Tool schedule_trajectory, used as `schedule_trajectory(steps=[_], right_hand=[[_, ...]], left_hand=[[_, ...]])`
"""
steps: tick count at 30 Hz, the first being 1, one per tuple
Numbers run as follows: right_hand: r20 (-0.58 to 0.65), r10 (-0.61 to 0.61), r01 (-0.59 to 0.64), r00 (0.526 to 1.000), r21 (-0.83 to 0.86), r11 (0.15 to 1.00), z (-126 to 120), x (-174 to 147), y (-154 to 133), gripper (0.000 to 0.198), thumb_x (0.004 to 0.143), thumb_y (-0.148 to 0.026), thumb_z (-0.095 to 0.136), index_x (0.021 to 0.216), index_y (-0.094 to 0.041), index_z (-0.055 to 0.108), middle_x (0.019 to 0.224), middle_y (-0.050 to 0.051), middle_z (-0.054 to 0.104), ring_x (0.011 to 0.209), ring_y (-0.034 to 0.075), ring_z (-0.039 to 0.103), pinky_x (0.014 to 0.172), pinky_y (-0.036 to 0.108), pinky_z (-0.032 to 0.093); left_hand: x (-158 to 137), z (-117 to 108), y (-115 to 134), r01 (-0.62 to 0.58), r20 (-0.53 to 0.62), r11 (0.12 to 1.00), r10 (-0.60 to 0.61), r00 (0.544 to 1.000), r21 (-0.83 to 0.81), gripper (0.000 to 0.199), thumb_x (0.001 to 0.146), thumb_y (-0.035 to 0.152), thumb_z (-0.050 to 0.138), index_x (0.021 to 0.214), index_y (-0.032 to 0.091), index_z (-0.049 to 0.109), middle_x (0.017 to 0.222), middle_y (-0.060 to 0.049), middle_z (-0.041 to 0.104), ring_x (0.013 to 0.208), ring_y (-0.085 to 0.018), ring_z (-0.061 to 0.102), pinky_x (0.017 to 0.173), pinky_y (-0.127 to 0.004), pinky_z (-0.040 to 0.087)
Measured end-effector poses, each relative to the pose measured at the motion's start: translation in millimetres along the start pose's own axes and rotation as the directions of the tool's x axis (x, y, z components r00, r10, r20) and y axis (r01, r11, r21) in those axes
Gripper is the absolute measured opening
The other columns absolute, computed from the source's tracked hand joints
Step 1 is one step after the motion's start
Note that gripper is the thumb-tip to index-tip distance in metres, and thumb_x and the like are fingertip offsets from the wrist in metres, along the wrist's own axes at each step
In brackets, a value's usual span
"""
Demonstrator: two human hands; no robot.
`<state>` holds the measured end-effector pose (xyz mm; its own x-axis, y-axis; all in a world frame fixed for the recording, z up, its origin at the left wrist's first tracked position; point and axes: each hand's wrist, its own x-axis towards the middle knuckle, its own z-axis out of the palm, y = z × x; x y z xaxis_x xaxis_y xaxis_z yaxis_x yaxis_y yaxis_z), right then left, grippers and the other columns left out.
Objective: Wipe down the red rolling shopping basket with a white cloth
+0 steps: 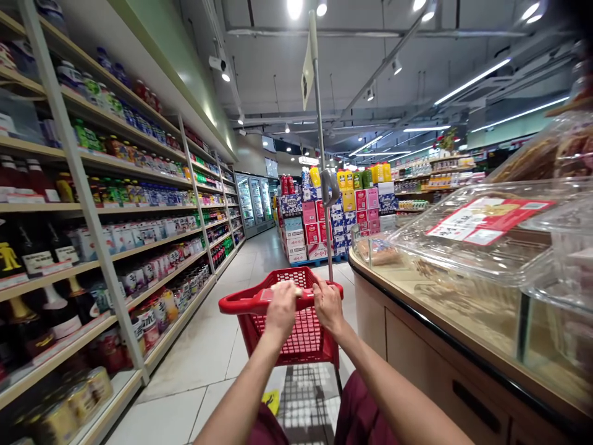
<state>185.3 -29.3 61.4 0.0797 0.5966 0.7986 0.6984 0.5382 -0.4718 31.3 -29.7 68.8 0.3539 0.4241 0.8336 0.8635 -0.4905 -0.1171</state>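
Shopping cart (pixel 303 339), red, plastic mesh basket: near, centre of the aisle, directly ahead of the person. Handle (pixel 259 303), red, at the cart's near edge.

Left hand (pixel 282 309): fingers closed over the handle, about its middle; a small pale item (pixel 288 287) at the fingers, too small to identify. Right hand (pixel 328 304): fingers wrapped over the handle towards its right end, just beside the left hand.

Pole (pixel 318 99), thin, grey, upright: by the right hand, a pale sign (pixel 307 74) near its top, a curved grey fitting (pixel 330 188) lower down. Whether it is fixed to the cart, cannot be told.

Clothing (pixel 365 411), dark red: nearest, below the forearms. Yellow floor mark (pixel 271 400): left of the cart's shadow. Floor (pixel 171 408): pale tiles.

Right, near: counter (pixel 417 346), wood-fronted with dark edging, bearing clear plastic boxes (pixel 463 262) of food, one with a red and white label (pixel 486 219).

Left, near to far: shelves (pixel 99 210) of bottles, cans and cartons.

Far, centre: stacked boxes (pixel 317 228), bottles on top. Far, left of these: glass-door fridges (pixel 254 198), lit.
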Motion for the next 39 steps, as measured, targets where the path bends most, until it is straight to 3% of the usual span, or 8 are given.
schedule_trajectory(steps=[4, 9, 16, 22, 26, 28, 34, 39], right_hand=[[-0.019, -0.048, 0.05, 0.999, 0.077, 0.996, -1, -3, 7, 0.044, 0.091, -0.032, 0.025, 0.126, -0.013, 0.045, 0.111, 0.01, 0.062, 0.095, 0.018, 0.058, 0.085, 0.034, 0.042], [-0.07, -0.006, 0.016, 0.998, 0.141, 0.99, -5, 3, 2, 0.046, 0.09, -0.034, 0.024, 0.127, -0.013, 0.042, 0.122, 0.011, 0.053, 0.112, 0.018, 0.049, 0.093, 0.035, 0.04], [-0.091, 0.016, -0.006, 0.996, 0.111, 0.994, -13, 12, 4, 0.046, 0.09, -0.039, 0.024, 0.125, -0.016, 0.043, 0.123, 0.012, 0.05, 0.116, 0.021, 0.044, 0.093, 0.038, 0.04], [-0.117, 0.084, -0.067, 0.99, 0.141, 0.988, -17, 22, 7, 0.047, 0.09, -0.041, 0.023, 0.124, -0.017, 0.045, 0.119, 0.012, 0.052, 0.111, 0.021, 0.048, 0.091, 0.038, 0.041], [-0.026, 0.09, -0.086, 0.996, 0.129, 0.988, -9, 24, -3, 0.049, 0.091, -0.043, 0.021, 0.124, -0.017, 0.045, 0.124, 0.011, 0.05, 0.114, 0.021, 0.047, 0.091, 0.036, 0.04], [-0.012, 0.101, -0.099, 0.995, 0.124, 0.987, -9, 24, 0, 0.049, 0.09, -0.042, 0.022, 0.124, -0.015, 0.046, 0.123, 0.012, 0.051, 0.113, 0.021, 0.048, 0.092, 0.036, 0.04], [0.024, 0.091, -0.094, 0.996, 0.134, 0.987, -8, 18, 5, 0.046, 0.091, -0.039, 0.024, 0.118, -0.015, 0.052, 0.117, 0.01, 0.058, 0.109, 0.019, 0.052, 0.091, 0.034, 0.041], [0.097, -0.039, 0.031, 0.995, 0.076, 0.997, -2, 7, -3, 0.042, 0.091, -0.033, 0.025, 0.115, -0.016, 0.056, 0.114, 0.008, 0.06, 0.106, 0.018, 0.055, 0.092, 0.035, 0.04]], left_hand=[[8, 9, 15, -0.141, 0.043, 0.989, 0.143, 0.989, -0.036, 0.033, 0.084, 0.015, 0.036, 0.111, 0.017, 0.054, 0.113, -0.01, 0.059, 0.113, -0.021, 0.049, 0.096, -0.046, 0.043], [0, -10, -18, 0.135, -0.062, 0.989, -0.132, 0.989, 0.058, 0.03, 0.085, 0.017, 0.035, 0.102, 0.017, 0.059, 0.105, -0.011, 0.062, 0.103, -0.021, 0.055, 0.089, -0.044, 0.048], [5, 12, 21, -0.21, 0.071, 0.975, 0.215, 0.974, -0.074, 0.036, 0.083, 0.012, 0.036, 0.115, 0.017, 0.053, 0.12, -0.009, 0.056, 0.119, -0.02, 0.044, 0.099, -0.042, 0.041], [-2, -6, -17, 0.116, -0.073, 0.993, -0.116, 0.991, 0.008, 0.031, 0.086, 0.02, 0.035, 0.108, 0.021, 0.057, 0.11, -0.007, 0.061, 0.109, -0.019, 0.052, 0.094, -0.042, 0.046], [3, 8, 14, -0.176, 0.039, 0.984, 0.177, 0.983, -0.026, 0.034, 0.085, 0.014, 0.034, 0.11, 0.016, 0.056, 0.118, -0.009, 0.058, 0.116, -0.02, 0.047, 0.098, -0.041, 0.043], [3, 10, 16, -0.217, 0.039, 0.976, 0.218, 0.975, -0.023, 0.035, 0.085, 0.012, 0.033, 0.112, 0.016, 0.055, 0.119, -0.009, 0.057, 0.118, -0.02, 0.045, 0.099, -0.04, 0.042], [-10, -8, -20, 0.114, -0.093, 0.992, -0.11, 0.99, 0.047, 0.033, 0.087, 0.019, 0.034, 0.113, 0.018, 0.054, 0.114, -0.008, 0.06, 0.112, -0.02, 0.049, 0.096, -0.044, 0.043], [-17, 1, -12, -0.178, 0.014, 0.983, 0.177, 0.984, 0.056, 0.035, 0.085, 0.013, 0.036, 0.115, 0.015, 0.053, 0.124, -0.008, 0.053, 0.122, -0.02, 0.041, 0.1, -0.039, 0.041]])
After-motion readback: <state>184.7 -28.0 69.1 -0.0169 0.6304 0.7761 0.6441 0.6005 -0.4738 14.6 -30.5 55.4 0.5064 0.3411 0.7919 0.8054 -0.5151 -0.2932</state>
